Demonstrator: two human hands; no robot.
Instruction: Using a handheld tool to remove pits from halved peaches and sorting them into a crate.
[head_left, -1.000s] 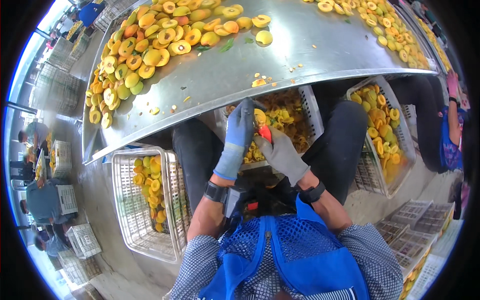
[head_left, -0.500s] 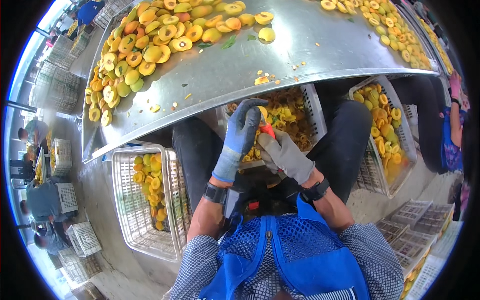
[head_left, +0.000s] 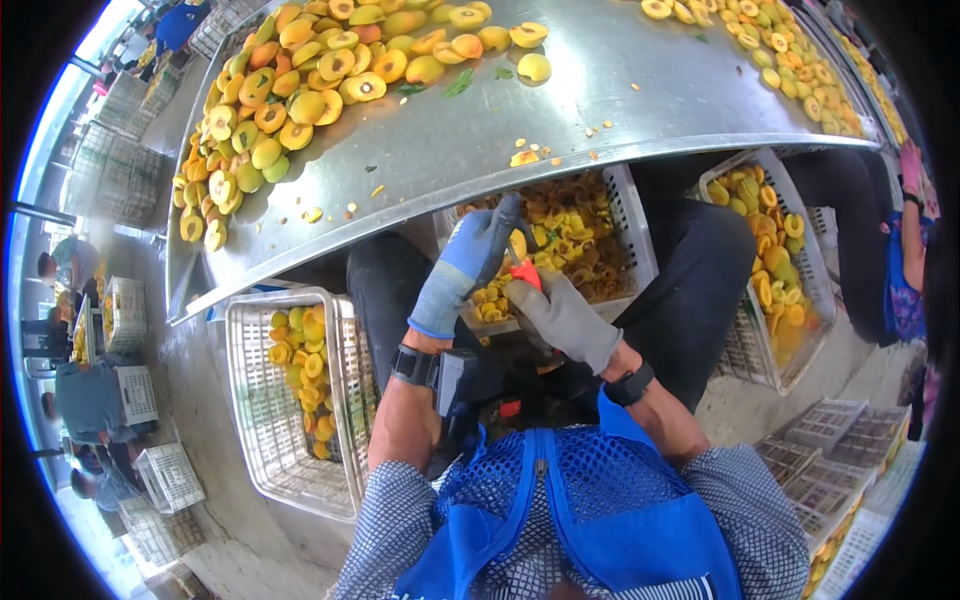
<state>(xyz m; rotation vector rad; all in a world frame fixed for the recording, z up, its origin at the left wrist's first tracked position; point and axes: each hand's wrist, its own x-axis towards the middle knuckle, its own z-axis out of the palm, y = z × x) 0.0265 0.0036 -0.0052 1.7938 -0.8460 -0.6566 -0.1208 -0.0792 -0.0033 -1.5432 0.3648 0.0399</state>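
Observation:
My left hand, in a blue-grey work glove, is closed around a yellow peach half, mostly hidden by the fingers. My right hand, in a grey glove, grips a small red-handled tool that points up at the fruit. The tool's working end cannot be made out. Both hands are between my knees, over a white crate of peach scraps and pits. Just beyond them, the metal table carries a heap of peach halves at the left.
A white crate partly filled with peach halves stands beside my left leg, another crate beside my right. More peach halves lie at the table's far right. Crumbs and pits dot its near edge. A person's pink-gloved hand shows at far right.
My left hand has turned, its fingers now wrapping further over the peach half. The red-handled tool and my right hand have shifted slightly down and toward me.

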